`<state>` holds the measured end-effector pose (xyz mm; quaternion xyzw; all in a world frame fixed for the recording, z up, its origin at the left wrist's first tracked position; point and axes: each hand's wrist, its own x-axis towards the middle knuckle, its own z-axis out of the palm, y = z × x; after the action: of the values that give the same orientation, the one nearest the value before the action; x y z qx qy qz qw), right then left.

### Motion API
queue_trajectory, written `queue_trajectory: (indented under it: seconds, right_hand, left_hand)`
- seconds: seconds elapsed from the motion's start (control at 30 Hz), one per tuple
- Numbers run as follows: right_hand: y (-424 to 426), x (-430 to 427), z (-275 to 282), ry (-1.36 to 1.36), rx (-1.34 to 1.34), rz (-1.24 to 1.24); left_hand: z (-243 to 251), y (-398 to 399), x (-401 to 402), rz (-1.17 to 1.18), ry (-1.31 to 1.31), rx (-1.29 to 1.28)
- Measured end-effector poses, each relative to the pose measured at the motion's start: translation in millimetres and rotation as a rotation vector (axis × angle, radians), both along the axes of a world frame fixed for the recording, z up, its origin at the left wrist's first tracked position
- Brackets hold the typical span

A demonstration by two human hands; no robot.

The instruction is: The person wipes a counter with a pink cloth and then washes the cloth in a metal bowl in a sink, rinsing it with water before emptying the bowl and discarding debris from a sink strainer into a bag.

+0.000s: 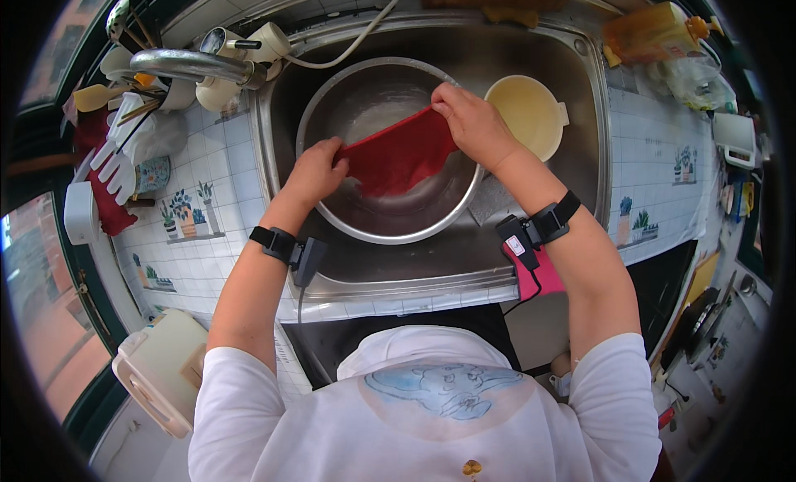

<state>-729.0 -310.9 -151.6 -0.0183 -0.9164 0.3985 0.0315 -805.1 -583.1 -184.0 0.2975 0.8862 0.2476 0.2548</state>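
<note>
A red cloth (401, 155) is stretched between my two hands over a round metal basin (398, 238). My left hand (316, 171) pinches its left end, and my right hand (469, 122) grips the upper right corner. The cloth's top edge is taut and slants up to the right, while its lower part hangs down into the basin. Some cloudy liquid shows on the basin's bottom behind the cloth. The basin stands in a stainless steel sink (398, 261).
Right of the basin sits a pale yellow bowl (523, 116), with a grey cloth (494, 199) below it. A faucet (193, 64) arches at the upper left beside utensils. A pink cloth (547, 274) hangs over the sink's front edge. An orange pump bottle (653, 34) lies at the upper right.
</note>
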Motion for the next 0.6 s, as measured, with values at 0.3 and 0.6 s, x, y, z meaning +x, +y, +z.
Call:
queue_trajectory:
  seconds: [0.3,0.6]
  right_hand:
    - [13.1,-11.5,80.3,0.269,-0.001,-0.065]
    - [5.1,26.5,-14.2,0.122,0.303,0.129]
  left_hand:
    - [110.1,-8.9,-13.0,0.164,0.258,0.454]
    - [14.9,-4.8,27.3,-0.023,0.427,0.145]
